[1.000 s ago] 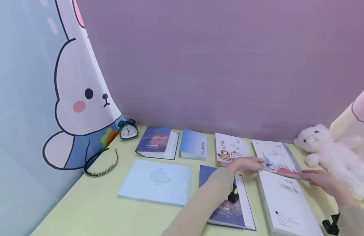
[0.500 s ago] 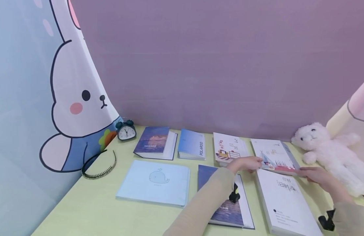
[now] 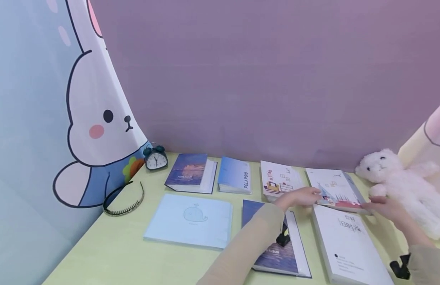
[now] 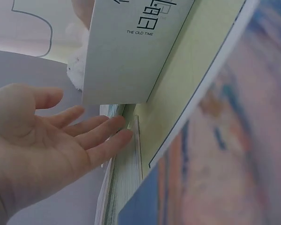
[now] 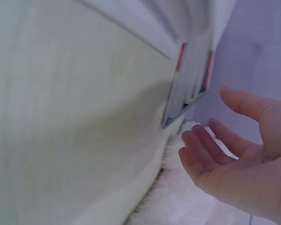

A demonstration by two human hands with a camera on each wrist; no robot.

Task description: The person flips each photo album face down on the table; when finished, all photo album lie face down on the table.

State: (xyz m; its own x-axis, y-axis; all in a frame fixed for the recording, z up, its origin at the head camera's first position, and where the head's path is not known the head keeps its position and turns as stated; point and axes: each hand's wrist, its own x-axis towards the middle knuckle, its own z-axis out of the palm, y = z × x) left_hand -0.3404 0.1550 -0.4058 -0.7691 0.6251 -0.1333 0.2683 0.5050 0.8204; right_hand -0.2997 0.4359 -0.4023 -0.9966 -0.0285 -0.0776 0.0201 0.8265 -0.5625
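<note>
Hands stay spread-fingered at the album (image 3: 335,190): left hand (image 3: 301,196) touching, right hand (image 3: 385,206) drawn slightly off.

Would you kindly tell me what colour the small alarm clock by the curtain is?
The alarm clock is dark teal with a white face, clearest in the head view.

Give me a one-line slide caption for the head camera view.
Both hands, left hand and right hand, flank a white illustrated album among albums on a green table.

White album (image 3: 334,189) with tent drawing and red strip on cover, lying flat near counter's back edge toward right corner, front edge overlapping larger white book (image 3: 349,243).
</note>
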